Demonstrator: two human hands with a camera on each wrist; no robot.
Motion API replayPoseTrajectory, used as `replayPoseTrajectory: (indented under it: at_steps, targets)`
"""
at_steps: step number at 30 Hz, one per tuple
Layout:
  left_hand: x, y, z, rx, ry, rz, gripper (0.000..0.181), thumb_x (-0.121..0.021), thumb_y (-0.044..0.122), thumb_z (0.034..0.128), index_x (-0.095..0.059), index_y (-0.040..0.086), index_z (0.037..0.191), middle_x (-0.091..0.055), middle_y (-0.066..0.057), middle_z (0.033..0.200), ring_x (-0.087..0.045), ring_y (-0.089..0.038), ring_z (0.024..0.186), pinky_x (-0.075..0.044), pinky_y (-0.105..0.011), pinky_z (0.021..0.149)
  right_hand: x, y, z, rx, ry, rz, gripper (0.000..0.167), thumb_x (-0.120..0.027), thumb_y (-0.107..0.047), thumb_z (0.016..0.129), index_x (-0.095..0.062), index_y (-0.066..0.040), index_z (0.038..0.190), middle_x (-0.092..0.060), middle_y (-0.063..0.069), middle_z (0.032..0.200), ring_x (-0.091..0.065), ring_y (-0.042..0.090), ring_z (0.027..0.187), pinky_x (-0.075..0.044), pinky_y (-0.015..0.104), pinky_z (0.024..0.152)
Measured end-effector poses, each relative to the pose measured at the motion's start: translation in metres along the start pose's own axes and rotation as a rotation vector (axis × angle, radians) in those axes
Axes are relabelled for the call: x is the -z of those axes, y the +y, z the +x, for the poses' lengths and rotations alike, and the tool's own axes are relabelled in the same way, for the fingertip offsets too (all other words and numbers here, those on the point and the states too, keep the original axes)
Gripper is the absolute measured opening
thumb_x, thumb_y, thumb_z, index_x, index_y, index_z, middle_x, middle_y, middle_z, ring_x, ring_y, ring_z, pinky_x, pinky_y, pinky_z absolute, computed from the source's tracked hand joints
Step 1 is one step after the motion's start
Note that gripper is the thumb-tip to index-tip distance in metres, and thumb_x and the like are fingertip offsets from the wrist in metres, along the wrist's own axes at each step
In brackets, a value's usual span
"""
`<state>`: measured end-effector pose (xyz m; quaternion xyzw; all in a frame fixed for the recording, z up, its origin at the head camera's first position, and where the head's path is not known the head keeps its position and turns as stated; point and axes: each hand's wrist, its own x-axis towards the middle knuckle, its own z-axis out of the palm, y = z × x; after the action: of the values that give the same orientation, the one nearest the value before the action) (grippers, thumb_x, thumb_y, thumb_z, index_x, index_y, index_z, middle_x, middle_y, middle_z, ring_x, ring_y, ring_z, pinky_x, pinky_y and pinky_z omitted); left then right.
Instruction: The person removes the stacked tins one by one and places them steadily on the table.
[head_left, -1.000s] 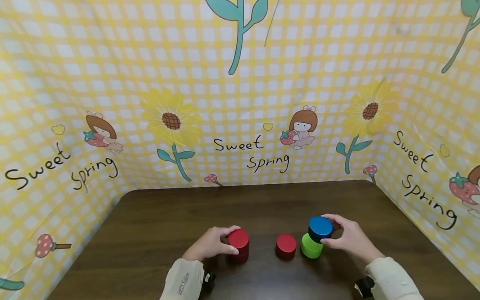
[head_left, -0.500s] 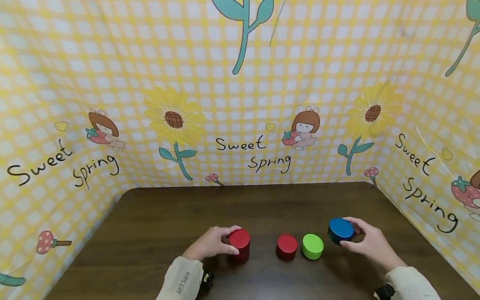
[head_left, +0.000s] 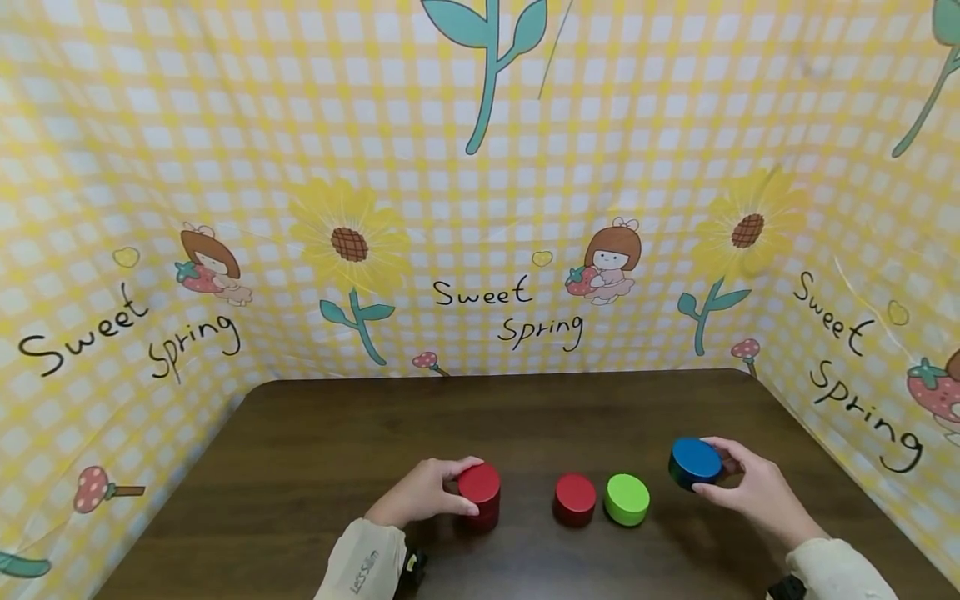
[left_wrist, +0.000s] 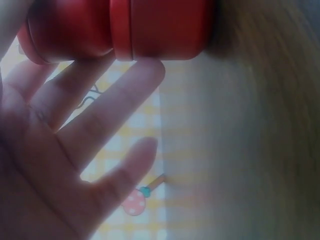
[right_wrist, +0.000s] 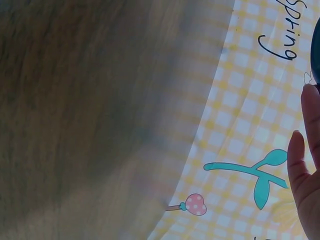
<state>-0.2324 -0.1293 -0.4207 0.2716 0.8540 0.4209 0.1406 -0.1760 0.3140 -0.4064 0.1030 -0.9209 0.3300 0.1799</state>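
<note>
My left hand (head_left: 423, 493) holds the upper of two stacked red round lidded tins (head_left: 478, 485) between thumb and fingers. In the left wrist view both tins show end to end, the upper tin (left_wrist: 70, 30) against the lower tin (left_wrist: 167, 30), and a fingertip lies at the lower one's lid. My right hand (head_left: 761, 492) pinches a blue round tin (head_left: 696, 461) by its right side, seemingly held above the table. At the right wrist view's edge only a dark sliver of that tin (right_wrist: 315, 55) shows beside the fingers (right_wrist: 311, 112).
Between the hands, a single red tin (head_left: 574, 500) and a light green tin (head_left: 627, 499) stand side by side on the dark wooden table (head_left: 375, 425). A yellow checked cloth (head_left: 465, 200) rises behind the table and along both sides.
My right hand has carried the blue tin from over the green tin to the right, leaving the green tin's top uncovered. The left hand stays on the red stack.
</note>
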Motion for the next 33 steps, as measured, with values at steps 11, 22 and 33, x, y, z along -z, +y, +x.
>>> replayPoseTrajectory:
  at_steps: [11, 22, 33]
  targets:
    - [-0.001, 0.002, -0.001, 0.002, 0.013, 0.004, 0.064, -0.078, 0.022, 0.0808, -0.052, 0.005, 0.137, -0.068, -0.004, 0.110, -0.059, -0.015, 0.095, -0.047, -0.033, 0.081, -0.005, 0.008, -0.001, -0.049, -0.027, -0.018, 0.058, -0.085, -0.015, 0.071, -0.058, 0.005, 0.119, -0.065, 0.008, 0.093, -0.052, 0.000, 0.073, -0.046, 0.029, 0.062]
    - [-0.001, 0.003, -0.004, 0.022, 0.017, 0.011, 0.064, -0.079, 0.022, 0.0805, -0.053, 0.006, 0.137, -0.068, -0.006, 0.112, -0.058, -0.019, 0.099, -0.046, -0.038, 0.084, -0.014, 0.011, -0.004, 0.012, -0.009, -0.002, 0.055, -0.086, -0.011, 0.067, -0.061, 0.004, 0.113, -0.066, 0.009, 0.093, -0.052, -0.004, 0.072, -0.047, 0.026, 0.062]
    - [-0.002, 0.001, -0.003, 0.016, 0.015, -0.009, 0.065, -0.078, 0.021, 0.0807, -0.052, 0.005, 0.138, -0.068, -0.006, 0.113, -0.059, -0.017, 0.100, -0.046, -0.036, 0.086, -0.010, 0.017, -0.003, -0.020, -0.110, -0.010, 0.058, -0.086, -0.015, 0.069, -0.061, 0.008, 0.115, -0.068, 0.016, 0.099, -0.057, -0.001, 0.078, -0.049, 0.026, 0.066]
